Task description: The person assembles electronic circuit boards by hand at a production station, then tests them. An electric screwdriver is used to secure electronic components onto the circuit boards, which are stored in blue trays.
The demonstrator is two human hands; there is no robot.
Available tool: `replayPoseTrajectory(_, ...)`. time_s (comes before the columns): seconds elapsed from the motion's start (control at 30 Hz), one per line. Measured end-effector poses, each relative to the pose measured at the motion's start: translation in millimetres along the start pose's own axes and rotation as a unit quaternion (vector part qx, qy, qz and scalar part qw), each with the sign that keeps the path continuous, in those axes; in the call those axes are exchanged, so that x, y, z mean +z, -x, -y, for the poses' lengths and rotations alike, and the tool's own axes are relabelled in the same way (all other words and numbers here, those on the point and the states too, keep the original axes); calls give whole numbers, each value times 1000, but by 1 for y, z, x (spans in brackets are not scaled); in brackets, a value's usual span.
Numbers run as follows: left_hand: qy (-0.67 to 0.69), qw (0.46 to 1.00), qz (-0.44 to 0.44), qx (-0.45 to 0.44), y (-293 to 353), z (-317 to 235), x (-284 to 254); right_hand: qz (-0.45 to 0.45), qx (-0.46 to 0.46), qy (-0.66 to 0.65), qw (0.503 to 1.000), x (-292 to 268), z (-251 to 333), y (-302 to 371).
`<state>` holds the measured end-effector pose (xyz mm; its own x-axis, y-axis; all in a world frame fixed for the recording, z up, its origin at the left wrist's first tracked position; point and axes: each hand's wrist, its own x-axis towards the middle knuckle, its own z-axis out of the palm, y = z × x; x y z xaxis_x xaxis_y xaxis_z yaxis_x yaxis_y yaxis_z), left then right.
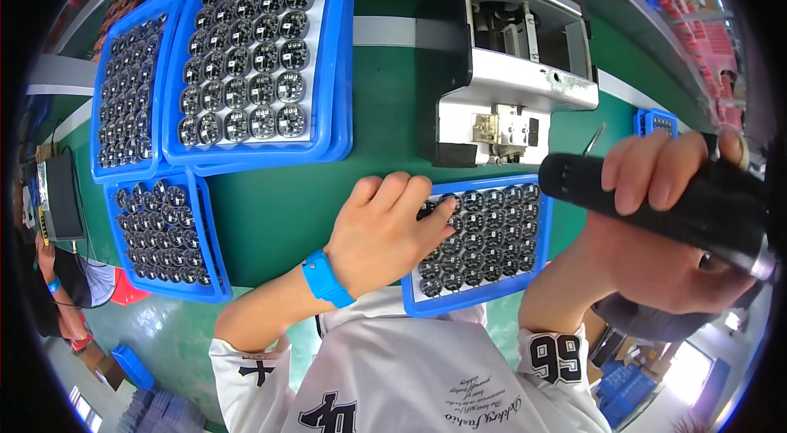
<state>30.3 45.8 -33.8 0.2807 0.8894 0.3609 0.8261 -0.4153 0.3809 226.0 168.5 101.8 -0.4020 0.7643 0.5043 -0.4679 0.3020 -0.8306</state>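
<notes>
My left hand (385, 220), with a blue wristband, is bent over the left back corner of a blue tray (471, 300). Rows of round black circuit parts (493, 238) stand on a white sheet in it. Thumb and finger are closed in among the parts; what lies between them is hidden. In my raised right hand (656, 175) is a black tube-shaped tool (586, 179), gripped with the fingers wrapped over it. It hangs close to the camera, right of the tray, and its silver end points right. Its exact kind is unclear.
A silver and black bench machine (516, 88) stands just behind the tray on the green table (385, 105). Blue trays of like parts (340, 64) are stacked at the left, with a smaller tray (215, 269) nearer. Another person's arm (70, 310) shows at far left.
</notes>
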Motion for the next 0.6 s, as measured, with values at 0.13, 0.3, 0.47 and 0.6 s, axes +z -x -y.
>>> replayPoseTrajectory(0.13,-1,1000,-1,-4,1,0,1,35,37,13,999,1,-6,-15)
replayPoseTrajectory(0.3,0,1000,6,-8,1,0,0,45,52,-39,997,-3,-19,-19)
replayPoseTrajectory(0.47,3,1000,-5,0,0,0,-1,1,68,-38,997,3,-22,-17)
replayPoseTrajectory(0.6,7,1000,-5,2,-1,-1,-1,-7,71,-36,997,7,-21,-18)
